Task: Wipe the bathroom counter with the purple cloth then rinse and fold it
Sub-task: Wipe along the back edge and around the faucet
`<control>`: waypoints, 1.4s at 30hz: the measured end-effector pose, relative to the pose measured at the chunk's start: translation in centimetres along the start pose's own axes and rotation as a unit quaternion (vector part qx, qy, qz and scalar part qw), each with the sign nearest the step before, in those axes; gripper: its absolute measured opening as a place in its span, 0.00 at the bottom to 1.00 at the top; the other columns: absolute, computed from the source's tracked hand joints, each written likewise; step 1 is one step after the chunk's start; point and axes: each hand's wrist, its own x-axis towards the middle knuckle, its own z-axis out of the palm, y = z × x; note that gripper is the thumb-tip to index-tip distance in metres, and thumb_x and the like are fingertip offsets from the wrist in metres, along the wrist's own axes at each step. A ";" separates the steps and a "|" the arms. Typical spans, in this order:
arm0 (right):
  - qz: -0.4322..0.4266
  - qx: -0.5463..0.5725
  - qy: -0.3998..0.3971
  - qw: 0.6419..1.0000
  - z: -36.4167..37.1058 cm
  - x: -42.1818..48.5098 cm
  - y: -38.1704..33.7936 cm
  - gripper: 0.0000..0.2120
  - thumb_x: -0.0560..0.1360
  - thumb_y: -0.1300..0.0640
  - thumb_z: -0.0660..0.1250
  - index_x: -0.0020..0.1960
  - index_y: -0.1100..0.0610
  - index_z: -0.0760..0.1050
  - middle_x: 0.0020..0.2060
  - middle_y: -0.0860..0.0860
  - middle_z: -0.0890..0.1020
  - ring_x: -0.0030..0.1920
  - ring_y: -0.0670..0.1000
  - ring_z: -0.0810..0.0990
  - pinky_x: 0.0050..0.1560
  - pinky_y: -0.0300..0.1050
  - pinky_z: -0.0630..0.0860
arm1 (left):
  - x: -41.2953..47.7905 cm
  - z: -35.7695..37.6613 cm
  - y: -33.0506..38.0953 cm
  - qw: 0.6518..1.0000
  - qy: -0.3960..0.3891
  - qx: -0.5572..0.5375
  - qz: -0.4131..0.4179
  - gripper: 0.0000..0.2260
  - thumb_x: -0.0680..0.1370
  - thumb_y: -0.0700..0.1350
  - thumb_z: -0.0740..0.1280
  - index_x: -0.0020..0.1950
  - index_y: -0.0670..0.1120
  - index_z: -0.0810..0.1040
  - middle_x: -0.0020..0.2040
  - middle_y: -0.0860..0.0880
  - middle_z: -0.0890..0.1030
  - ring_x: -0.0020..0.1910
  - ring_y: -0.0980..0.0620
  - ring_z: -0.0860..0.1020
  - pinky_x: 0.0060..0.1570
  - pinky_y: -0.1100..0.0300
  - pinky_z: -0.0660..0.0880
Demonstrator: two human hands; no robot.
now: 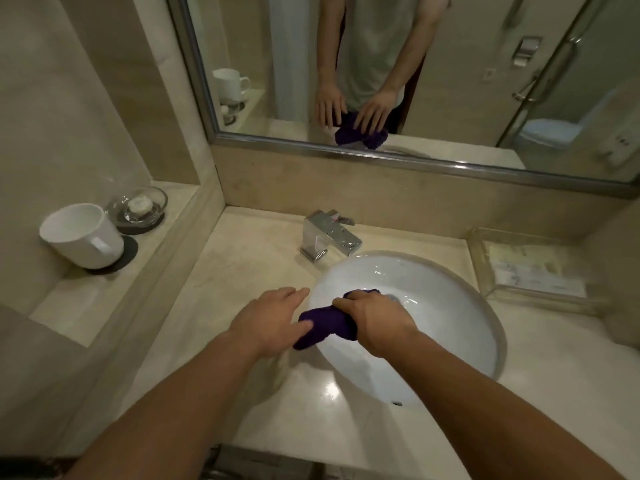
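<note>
Forearms (194, 403) rise from the bottom edge to mid-frame, where the right hand (374, 317) curls round the bunched cloth (322, 323) over the left rim of the sink (433, 341), probably so drips fall inside. The left hand (270, 317) lies spread, its thumb touching the cloth.

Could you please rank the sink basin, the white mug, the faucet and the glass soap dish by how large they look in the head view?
1. sink basin, clearly the largest.
2. white mug.
3 and 4. faucet and glass soap dish look about alike, so I would not rank them.
</note>
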 end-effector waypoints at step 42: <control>-0.098 0.167 -0.041 0.980 2.5 9.1 17.4 0.21 0.74 0.59 0.65 0.65 0.48 0.71 0.57 0.47 0.80 0.53 0.52 0.79 0.53 0.50 0.78 | 11.7 3.5 12.0 0.937 0.149 -0.137 -0.286 0.07 0.76 0.50 0.65 0.52 0.59 0.79 0.44 0.59 0.81 0.42 0.56 0.77 0.39 0.59 0.71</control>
